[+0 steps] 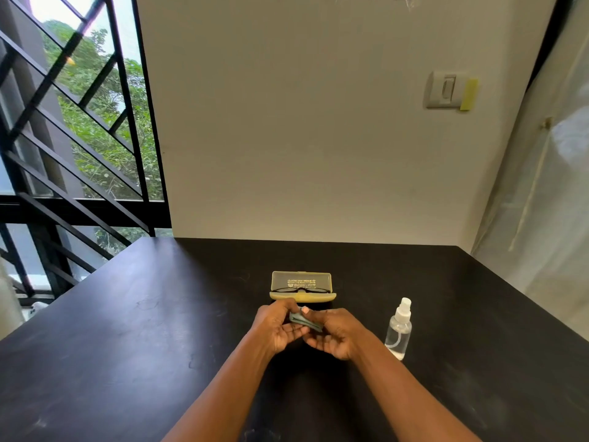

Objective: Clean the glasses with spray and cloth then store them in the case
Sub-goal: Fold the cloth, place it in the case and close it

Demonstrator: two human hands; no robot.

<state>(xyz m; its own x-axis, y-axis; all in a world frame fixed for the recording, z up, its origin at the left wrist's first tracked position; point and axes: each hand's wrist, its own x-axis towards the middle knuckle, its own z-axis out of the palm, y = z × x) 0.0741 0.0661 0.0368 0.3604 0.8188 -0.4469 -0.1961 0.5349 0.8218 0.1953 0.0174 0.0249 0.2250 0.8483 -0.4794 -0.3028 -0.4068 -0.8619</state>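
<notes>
A yellow glasses case (302,297) stands open on the black table (127,330), its clear lid raised toward the wall. Dark-framed glasses (302,290) lie inside the case. Just in front of it, my left hand (279,327) and my right hand (338,334) meet over a small folded grey-green cloth (304,322); both hands pinch it between fingers and thumbs. A clear spray bottle (398,330) with a white nozzle stands upright to the right of my right hand, a short gap away.
A white wall rises behind the table's far edge, with a light switch (444,89) on it. A window with black bars (79,129) fills the left side. A pale curtain (548,186) hangs at the right.
</notes>
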